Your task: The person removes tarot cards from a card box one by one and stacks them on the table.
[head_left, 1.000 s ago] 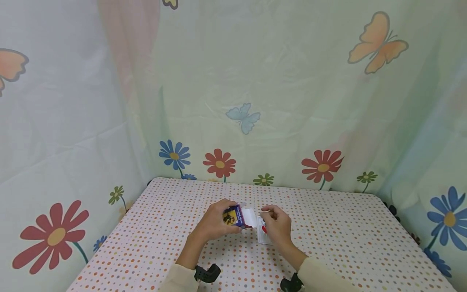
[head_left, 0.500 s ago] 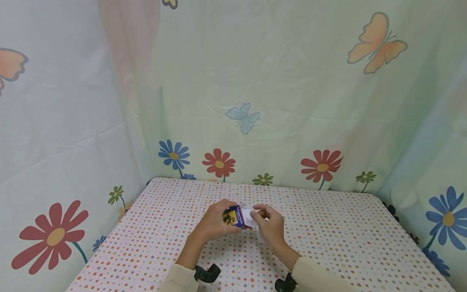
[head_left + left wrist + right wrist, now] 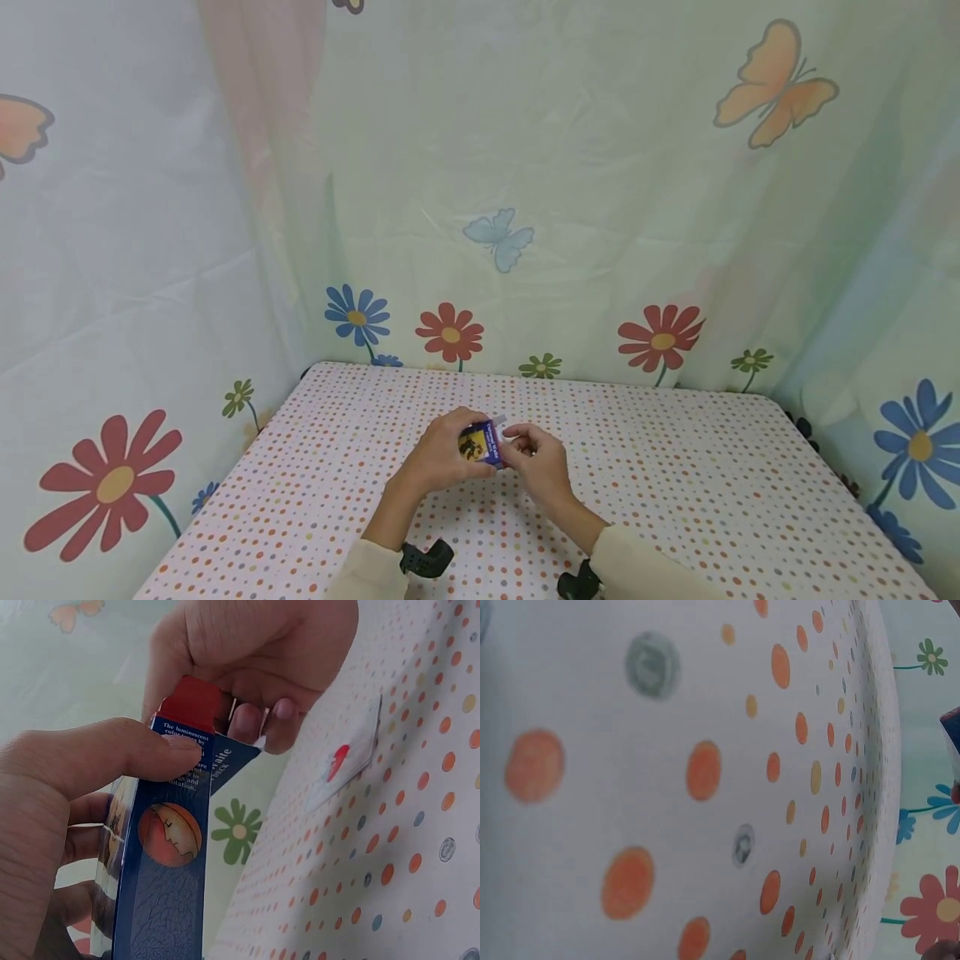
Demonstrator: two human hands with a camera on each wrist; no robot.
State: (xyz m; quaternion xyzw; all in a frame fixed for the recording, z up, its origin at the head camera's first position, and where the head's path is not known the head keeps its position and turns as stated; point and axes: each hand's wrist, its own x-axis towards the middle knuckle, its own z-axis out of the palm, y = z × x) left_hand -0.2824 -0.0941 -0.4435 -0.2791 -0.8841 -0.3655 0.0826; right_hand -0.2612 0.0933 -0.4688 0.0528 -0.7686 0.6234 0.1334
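My left hand (image 3: 441,454) grips a small blue card box (image 3: 478,444) with a yellow picture, held above the table. In the left wrist view its thumb (image 3: 112,754) lies across the blue side of the box, and a red side flap (image 3: 191,703) stands up at the end. There my right hand (image 3: 546,468) pinches the box's blue lid flap (image 3: 236,757) with curled fingers. A white card (image 3: 349,761) with a red mark lies on the table, hidden in the head view. The right wrist view catches just a corner of the box.
A dotted cloth covers the table (image 3: 675,483). Curtains (image 3: 570,167) printed with flowers and butterflies stand behind it and on both sides. Each wrist wears a black camera, the left one (image 3: 427,560) near the table's front.
My right hand has moved left from beside the box to its end, and the white lid flap that stuck out is now mostly covered. My left hand keeps its hold on the box.
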